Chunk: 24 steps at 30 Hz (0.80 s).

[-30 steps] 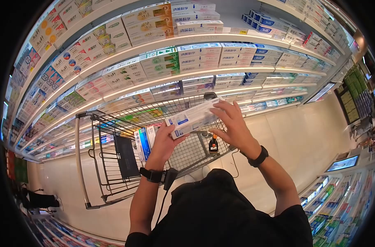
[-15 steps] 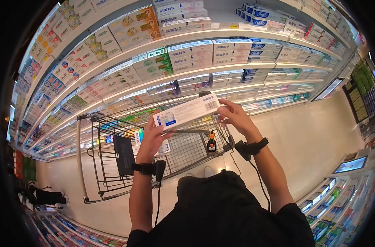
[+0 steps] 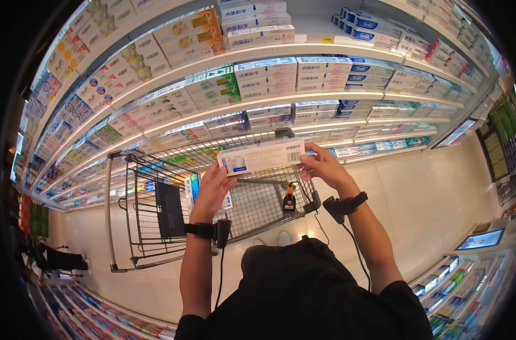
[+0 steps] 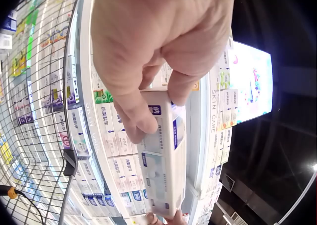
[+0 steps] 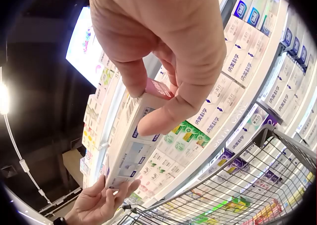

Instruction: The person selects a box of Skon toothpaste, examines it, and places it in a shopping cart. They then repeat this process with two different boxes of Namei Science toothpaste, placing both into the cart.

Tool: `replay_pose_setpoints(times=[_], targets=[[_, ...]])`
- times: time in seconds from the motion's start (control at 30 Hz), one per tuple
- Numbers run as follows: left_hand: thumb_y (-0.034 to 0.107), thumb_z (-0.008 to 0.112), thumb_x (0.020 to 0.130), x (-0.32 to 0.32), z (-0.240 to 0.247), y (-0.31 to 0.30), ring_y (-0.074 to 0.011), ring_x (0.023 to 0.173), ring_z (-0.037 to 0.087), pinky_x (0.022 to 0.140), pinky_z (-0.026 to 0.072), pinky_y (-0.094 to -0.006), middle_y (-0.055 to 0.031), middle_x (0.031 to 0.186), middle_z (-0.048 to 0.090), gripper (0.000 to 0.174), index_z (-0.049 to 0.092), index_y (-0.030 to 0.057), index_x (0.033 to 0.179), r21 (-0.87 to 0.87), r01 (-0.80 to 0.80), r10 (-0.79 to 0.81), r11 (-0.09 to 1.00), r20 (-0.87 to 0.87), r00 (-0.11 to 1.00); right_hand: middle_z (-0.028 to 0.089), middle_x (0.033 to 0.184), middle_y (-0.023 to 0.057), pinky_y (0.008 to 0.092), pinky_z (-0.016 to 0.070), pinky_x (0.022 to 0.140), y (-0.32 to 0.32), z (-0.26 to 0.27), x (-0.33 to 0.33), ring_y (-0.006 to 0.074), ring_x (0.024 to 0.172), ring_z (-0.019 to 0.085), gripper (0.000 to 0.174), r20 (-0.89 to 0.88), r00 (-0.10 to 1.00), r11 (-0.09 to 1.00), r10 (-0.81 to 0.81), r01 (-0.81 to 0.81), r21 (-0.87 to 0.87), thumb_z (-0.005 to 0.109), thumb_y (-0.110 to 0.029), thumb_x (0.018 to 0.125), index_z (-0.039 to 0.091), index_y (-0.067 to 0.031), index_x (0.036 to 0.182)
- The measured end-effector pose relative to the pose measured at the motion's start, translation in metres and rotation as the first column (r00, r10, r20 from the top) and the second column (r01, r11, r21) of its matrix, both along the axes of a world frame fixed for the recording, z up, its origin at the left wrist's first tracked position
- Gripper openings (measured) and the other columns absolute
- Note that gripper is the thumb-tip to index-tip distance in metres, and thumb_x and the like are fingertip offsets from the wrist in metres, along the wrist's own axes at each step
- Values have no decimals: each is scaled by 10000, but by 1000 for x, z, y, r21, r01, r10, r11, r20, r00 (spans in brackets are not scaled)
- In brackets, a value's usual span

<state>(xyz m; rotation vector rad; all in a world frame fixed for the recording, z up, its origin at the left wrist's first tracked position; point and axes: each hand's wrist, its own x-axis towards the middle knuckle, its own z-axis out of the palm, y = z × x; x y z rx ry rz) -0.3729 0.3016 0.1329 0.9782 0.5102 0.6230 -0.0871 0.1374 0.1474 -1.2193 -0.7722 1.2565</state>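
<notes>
A long white toothpaste box (image 3: 263,159) with blue print is held up above the cart, its barcode side facing the head camera. My left hand (image 3: 211,190) grips the box's left end. At the barcode end, the fingers and thumb of my right hand (image 3: 326,169) pinch the box. In the left wrist view, the left hand (image 4: 158,41) has its fingers and thumb on opposite sides of the box (image 4: 157,170). The right wrist view shows the right hand (image 5: 163,41) around a pinkish end of the box.
Beneath the hands stands a wire shopping cart (image 3: 109,215) with colourful boxes (image 3: 194,186) and a black-and-orange item (image 3: 290,202) on a cable. Long shelves (image 3: 258,53) stacked with toothpaste boxes curve across the front. A lit screen (image 3: 480,239) stands at right.
The right hand, its fingers spread near the far end earlier, now pinches that end. The box has turned to show its barcode side and tilts less than before. The left hand keeps its hold.
</notes>
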Motion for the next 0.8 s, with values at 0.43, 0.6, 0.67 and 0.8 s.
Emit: replay_pose_setpoints(times=[0.43, 0.6, 0.67, 0.8], targets=[[256, 516, 961, 4, -3, -8, -260, 1211, 466, 1010, 420, -378, -138, 1319, 468, 449, 406, 58, 1349, -200, -16, 46, 980, 147, 988, 587, 1055, 125, 291, 553, 626, 3, -12, 3, 185, 786, 648, 577, -110, 994, 1000, 1, 0, 12, 600, -300, 925, 353, -40, 1377], [316, 493, 979, 10, -12, -7, -280, 1207, 458, 1016, 408, -398, -131, 1302, 472, 403, 446, 64, 1290, -260, -71, 115, 963, 159, 981, 535, 1162, 104, 341, 568, 691, 9, -23, 7, 224, 875, 631, 498, -204, 979, 999, 19, -12, 32, 517, -418, 955, 415, -81, 1308], [334, 494, 978, 11, -16, -7, -290, 1213, 455, 1027, 399, -425, -136, 1306, 468, 415, 440, 64, 1288, -246, -50, 101, 968, 201, 974, 529, 1168, 94, 365, 572, 714, 8, -22, 5, 234, 915, 617, 453, -236, 972, 999, 20, -9, 46, 496, -428, 963, 442, -92, 1262], [344, 467, 986, 16, -22, -6, -300, 1248, 434, 1049, 377, -464, -140, 1334, 439, 465, 378, 68, 1350, -192, -78, 113, 978, 179, 977, 517, 1154, 93, 392, 576, 728, 11, -16, -2, 247, 970, 590, 398, -178, 983, 998, -52, 48, -31, 513, -391, 963, 449, -96, 1222]])
